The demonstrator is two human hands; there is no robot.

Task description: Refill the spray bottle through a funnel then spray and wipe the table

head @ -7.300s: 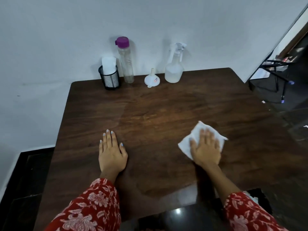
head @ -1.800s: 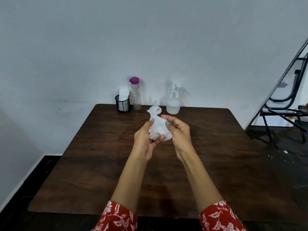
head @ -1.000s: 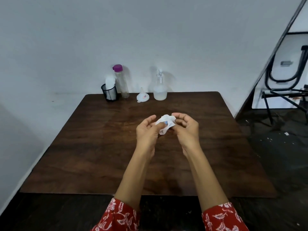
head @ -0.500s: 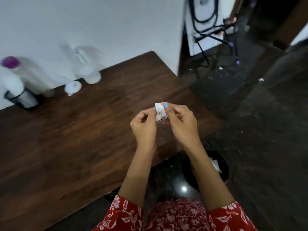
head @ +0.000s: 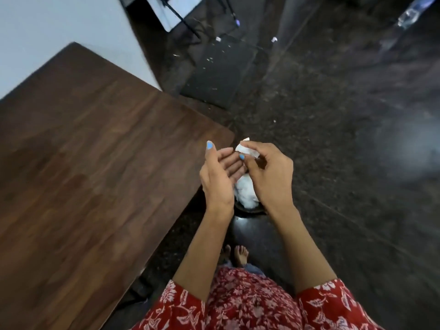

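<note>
The person is standing just past the corner of the dark wooden table (head: 95,163), both hands raised over a dark bin (head: 250,209) on the floor. The right hand (head: 269,172) is pinching a crumpled white tissue (head: 247,150) between thumb and fingertips. The left hand (head: 219,172) is lying open beside it, fingers straight, palm turned toward the tissue. White crumpled paper (head: 245,194) is showing inside the bin, between the wrists. Bare feet (head: 238,254) are standing on the dark speckled floor (head: 333,139).

Wood-grain table (head: 95,151); speckled stone floor (head: 333,139)
</note>
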